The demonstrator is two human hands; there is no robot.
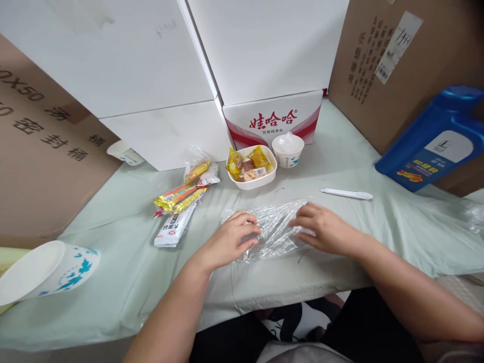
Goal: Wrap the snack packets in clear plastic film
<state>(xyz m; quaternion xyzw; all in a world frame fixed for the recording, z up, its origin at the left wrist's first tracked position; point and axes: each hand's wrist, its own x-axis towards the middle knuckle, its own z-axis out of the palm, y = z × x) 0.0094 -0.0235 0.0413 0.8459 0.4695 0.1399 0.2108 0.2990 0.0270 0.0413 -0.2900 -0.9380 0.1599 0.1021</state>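
A crinkled sheet of clear plastic film (274,229) lies on the cloth-covered table in front of me. My left hand (232,237) rests on its left side, fingers loosely curved and apart. On the film's right side is my right hand (321,227), its fingers also spread and bent a little. Neither hand grips anything that I can see. Beyond the film stands a white oval bowl (251,184) with several wrapped snacks in it. Next to it is a white paper cup (288,151) with crumpled clear plastic inside. A white utility knife (347,193) lies right of the film.
Packaged snacks (181,196) and a white packet (174,229) lie to the left. A large paper tub (68,267) is at the left edge, a small cup (126,152) farther back. A blue bottle (434,138) leans at right. White boxes (276,118) and brown cartons (45,136) wall the table.
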